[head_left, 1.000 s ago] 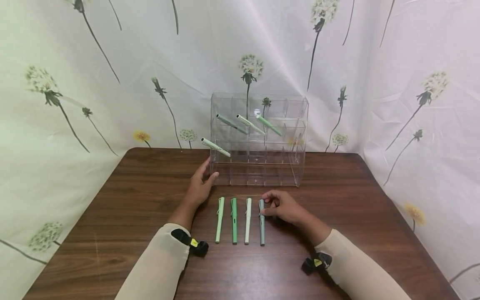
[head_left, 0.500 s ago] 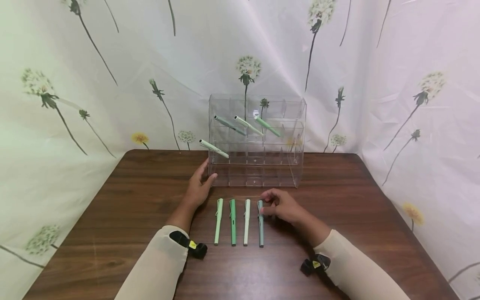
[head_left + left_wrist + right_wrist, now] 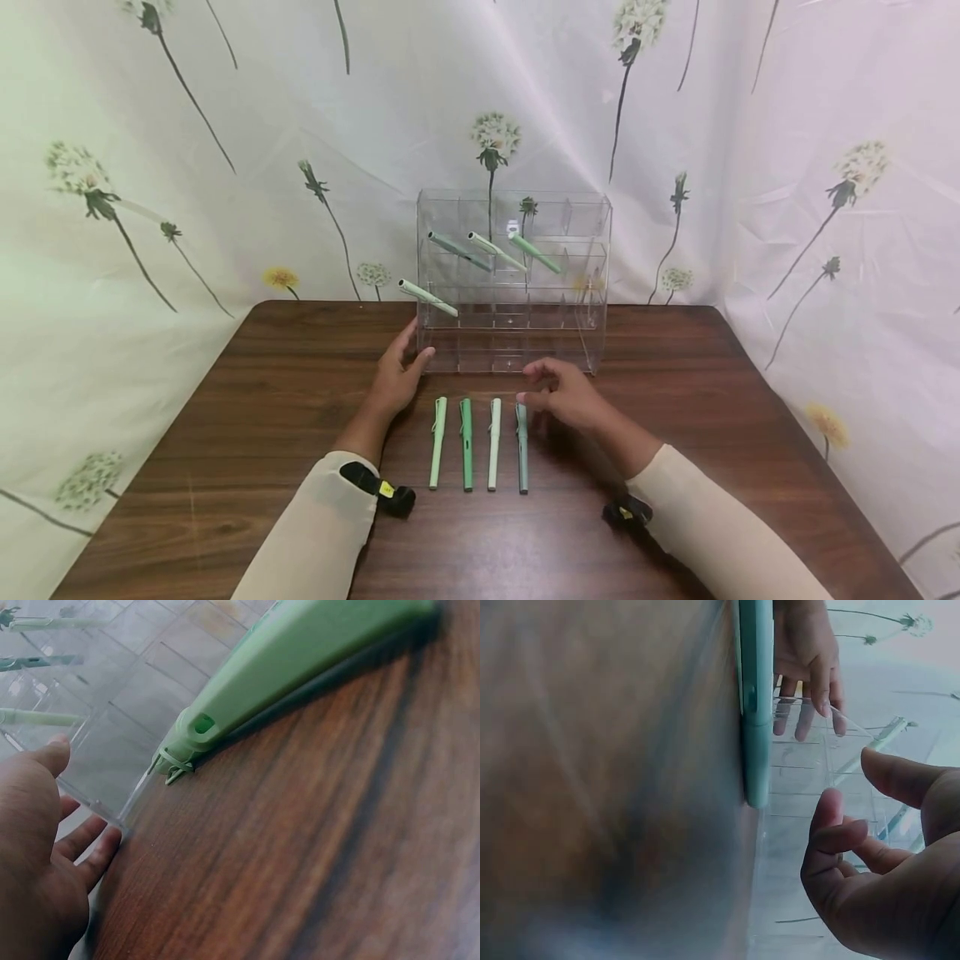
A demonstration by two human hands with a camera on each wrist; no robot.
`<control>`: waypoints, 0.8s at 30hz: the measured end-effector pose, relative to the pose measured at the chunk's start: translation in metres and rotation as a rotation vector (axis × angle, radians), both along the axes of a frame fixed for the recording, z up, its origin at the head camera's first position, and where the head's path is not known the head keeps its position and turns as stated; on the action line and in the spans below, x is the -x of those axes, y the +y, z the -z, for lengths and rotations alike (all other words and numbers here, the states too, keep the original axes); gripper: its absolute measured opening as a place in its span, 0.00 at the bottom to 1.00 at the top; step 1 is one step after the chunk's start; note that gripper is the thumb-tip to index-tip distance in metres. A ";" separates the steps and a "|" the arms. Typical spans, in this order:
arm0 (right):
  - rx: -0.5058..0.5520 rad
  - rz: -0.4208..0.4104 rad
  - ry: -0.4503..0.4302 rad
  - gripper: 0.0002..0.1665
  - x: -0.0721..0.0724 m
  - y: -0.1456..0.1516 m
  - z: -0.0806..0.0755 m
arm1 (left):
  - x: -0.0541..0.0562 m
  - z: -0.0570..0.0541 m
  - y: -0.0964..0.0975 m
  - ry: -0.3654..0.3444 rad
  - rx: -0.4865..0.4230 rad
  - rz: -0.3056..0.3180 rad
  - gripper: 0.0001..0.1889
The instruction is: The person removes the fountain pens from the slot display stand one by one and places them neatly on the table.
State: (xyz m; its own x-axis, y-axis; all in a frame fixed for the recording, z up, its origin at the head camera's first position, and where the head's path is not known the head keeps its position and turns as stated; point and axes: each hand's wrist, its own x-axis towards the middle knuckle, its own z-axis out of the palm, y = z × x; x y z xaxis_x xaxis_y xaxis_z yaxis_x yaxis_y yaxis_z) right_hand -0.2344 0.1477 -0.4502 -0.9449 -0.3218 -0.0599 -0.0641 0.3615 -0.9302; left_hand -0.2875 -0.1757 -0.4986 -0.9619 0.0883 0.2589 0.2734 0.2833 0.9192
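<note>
Woodgrain table (image 3: 225,467): grey-blue pen (image 3: 522,458) (axis away from us) lies just left of our nearer, empty, unclenched right hand (image 3: 567,396), straight-fingered left hand (image 3: 397,375) at clear rack (image 3: 512,321).

1. Clip pens (image 3: 467,427): pale green, bright green, mint-white, grey-blue.
2. Rack (image 3: 555,328): colourless.
3. Desk (image 3: 225,450): dark brown woodgrain.
4. Cloth backdrop (image 3: 390,83): white, dandelion-printed, green stems, yellow blooms.
5. Sleeves (image 3: 311,521): cream.
6. Wristbands (image 3: 360,477): black, yellow tags.

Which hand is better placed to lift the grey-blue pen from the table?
Probably the right hand: it is close to the grey-blue pen, while the left hand touches the clear rack.
</note>
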 end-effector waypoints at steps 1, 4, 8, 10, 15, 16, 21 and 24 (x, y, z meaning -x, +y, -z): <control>-0.005 -0.002 0.006 0.31 0.001 -0.001 -0.002 | 0.000 0.000 0.000 0.002 -0.001 0.001 0.37; -0.005 -0.011 0.017 0.30 0.005 -0.004 -0.011 | 0.001 0.001 0.000 0.008 -0.008 0.005 0.37; -0.004 -0.002 0.032 0.29 0.011 -0.009 -0.024 | 0.002 0.002 0.000 0.011 -0.017 0.005 0.37; -0.013 0.002 0.058 0.29 0.014 -0.013 -0.031 | 0.002 0.002 0.000 0.010 -0.020 0.006 0.37; -0.019 -0.006 0.107 0.30 0.022 -0.025 -0.045 | 0.002 0.003 -0.002 0.011 -0.001 -0.006 0.37; -0.015 -0.009 0.108 0.30 0.023 -0.028 -0.046 | 0.002 0.003 -0.003 0.011 0.003 -0.009 0.37; 0.021 -0.005 0.105 0.30 0.032 -0.041 -0.057 | 0.001 0.001 -0.003 0.013 0.015 -0.010 0.37; 0.034 -0.005 0.125 0.29 0.037 -0.049 -0.065 | 0.001 0.001 -0.001 0.031 0.024 -0.007 0.38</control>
State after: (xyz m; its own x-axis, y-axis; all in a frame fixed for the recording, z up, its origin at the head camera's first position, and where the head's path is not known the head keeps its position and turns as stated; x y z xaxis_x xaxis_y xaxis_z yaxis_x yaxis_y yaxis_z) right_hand -0.2712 0.0988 -0.3856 -0.9428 -0.3262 0.0689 -0.1815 0.3291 -0.9267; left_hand -0.2890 -0.1770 -0.4998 -0.9541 0.0883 0.2862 0.2995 0.3073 0.9033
